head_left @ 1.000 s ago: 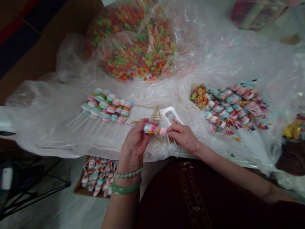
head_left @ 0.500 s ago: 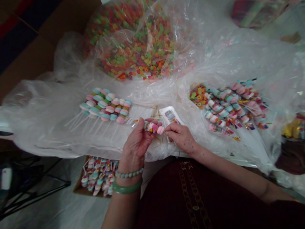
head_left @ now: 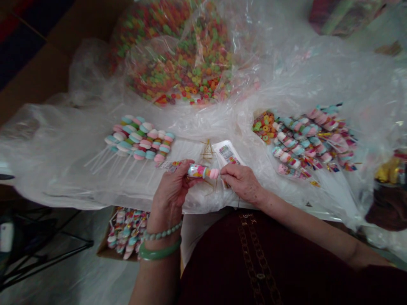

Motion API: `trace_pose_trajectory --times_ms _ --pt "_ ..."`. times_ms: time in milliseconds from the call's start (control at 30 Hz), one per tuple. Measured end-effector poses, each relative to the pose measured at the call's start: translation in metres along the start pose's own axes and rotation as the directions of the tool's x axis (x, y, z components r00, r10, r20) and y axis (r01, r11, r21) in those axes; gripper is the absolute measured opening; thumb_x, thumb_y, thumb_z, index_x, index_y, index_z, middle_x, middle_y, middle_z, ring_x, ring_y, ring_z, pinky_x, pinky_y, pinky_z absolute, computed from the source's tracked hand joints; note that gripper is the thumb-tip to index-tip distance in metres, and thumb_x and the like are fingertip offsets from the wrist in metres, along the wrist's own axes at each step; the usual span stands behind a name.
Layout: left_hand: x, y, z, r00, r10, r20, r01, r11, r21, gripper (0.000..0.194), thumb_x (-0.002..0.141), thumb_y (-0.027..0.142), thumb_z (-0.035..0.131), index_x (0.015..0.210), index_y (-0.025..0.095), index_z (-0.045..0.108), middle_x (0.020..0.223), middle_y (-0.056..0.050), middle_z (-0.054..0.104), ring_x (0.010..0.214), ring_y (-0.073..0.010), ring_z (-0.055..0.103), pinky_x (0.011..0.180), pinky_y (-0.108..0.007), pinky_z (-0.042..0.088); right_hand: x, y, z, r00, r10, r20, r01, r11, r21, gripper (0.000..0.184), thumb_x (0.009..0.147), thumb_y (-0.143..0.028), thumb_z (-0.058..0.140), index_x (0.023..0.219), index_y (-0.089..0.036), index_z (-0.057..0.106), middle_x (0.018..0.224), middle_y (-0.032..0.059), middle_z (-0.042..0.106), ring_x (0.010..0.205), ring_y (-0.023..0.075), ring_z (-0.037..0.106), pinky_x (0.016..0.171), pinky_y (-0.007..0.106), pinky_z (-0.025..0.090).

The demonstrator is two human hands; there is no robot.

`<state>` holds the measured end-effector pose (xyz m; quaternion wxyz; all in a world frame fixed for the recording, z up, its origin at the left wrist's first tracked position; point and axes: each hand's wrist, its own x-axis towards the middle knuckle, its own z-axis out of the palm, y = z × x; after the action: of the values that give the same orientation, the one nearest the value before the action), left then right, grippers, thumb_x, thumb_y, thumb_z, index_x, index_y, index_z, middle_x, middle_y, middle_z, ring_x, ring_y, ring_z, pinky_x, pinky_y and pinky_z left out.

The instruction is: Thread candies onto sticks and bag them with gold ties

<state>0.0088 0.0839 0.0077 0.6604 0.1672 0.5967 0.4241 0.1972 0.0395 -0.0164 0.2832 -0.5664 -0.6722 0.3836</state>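
Observation:
Between my hands is a marshmallow candy skewer (head_left: 213, 173), lying nearly level, with pink, blue and orange pieces at its right end. A clear printed wrapper (head_left: 196, 170) surrounds its left part. My left hand (head_left: 173, 186) is closed on the wrapper, thumb on top. At the skewer's right end, my right hand (head_left: 240, 182) pinches the stick, mostly hidden by the fingers. Just behind are a stack of printed wrappers (head_left: 226, 152) and some gold twist ties (head_left: 207, 149). Unwrapped candy skewers (head_left: 140, 140) lie in rows to the left, white sticks pointing toward me.
A big clear bag of colourful ring gummies (head_left: 190, 63) sits at the back. Wrapped skewers (head_left: 305, 140) are piled at right beside loose gummy rings (head_left: 264, 127). Plastic sheeting (head_left: 63, 169) covers the table. Below its front edge stands a cardboard box (head_left: 104, 250) of wrapped skewers.
My left hand has slid left along the skewer, and the wrapper between the hands shows more. My right hand stays almost still at the stick end.

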Motion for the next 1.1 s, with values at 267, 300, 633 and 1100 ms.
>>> trace_pose_trajectory --times_ms 267,300,633,1100 --pt "-0.006 -0.008 0.013 0.998 0.065 -0.004 -0.065 0.997 0.049 0.015 0.07 0.022 0.074 0.07 0.011 0.063 0.061 -0.003 0.065 0.05 -0.0148 0.062 0.042 -0.024 0.055 -0.008 -0.002 0.01 0.976 -0.207 -0.062 0.183 0.945 -0.272 0.022 0.091 -0.016 0.044 0.09 -0.017 0.065 0.08 0.0057 0.067 0.072 0.0153 0.059 0.066 0.025 0.039" --pt "-0.007 -0.009 0.015 0.998 0.066 -0.003 -0.066 0.997 0.044 0.017 0.069 0.023 0.075 0.07 0.011 0.063 0.061 -0.002 0.065 0.05 -0.0149 0.062 0.043 -0.025 0.055 -0.008 -0.003 0.011 0.976 -0.206 -0.073 0.181 0.948 -0.26 0.021 0.09 -0.016 0.044 0.09 -0.017 0.065 0.08 0.0058 0.067 0.073 0.0153 0.059 0.066 0.025 0.039" --pt "-0.004 -0.008 0.023 0.986 -0.022 0.165 0.085 0.92 -0.383 0.017 0.091 0.025 0.052 0.086 0.014 0.064 0.082 -0.006 0.07 0.079 -0.0173 0.069 0.075 -0.03 0.058 -0.004 -0.013 0.004 0.991 0.071 -0.115 -0.051 0.985 0.167 0.015 0.083 -0.02 0.053 0.076 -0.019 0.065 0.065 -0.003 0.059 0.063 0.011 0.052 0.063 0.023 0.037" --pt "0.004 -0.006 0.013 0.994 0.079 -0.077 -0.099 0.947 -0.307 0.008 0.083 0.013 0.06 0.075 0.013 0.06 0.07 -0.004 0.066 0.067 -0.0177 0.068 0.063 -0.03 0.058 -0.013 -0.011 0.006 0.998 -0.062 0.017 0.064 0.913 -0.403 0.02 0.088 -0.017 0.046 0.078 -0.017 0.064 0.078 0.0035 0.065 0.07 0.0146 0.055 0.061 0.026 0.032"
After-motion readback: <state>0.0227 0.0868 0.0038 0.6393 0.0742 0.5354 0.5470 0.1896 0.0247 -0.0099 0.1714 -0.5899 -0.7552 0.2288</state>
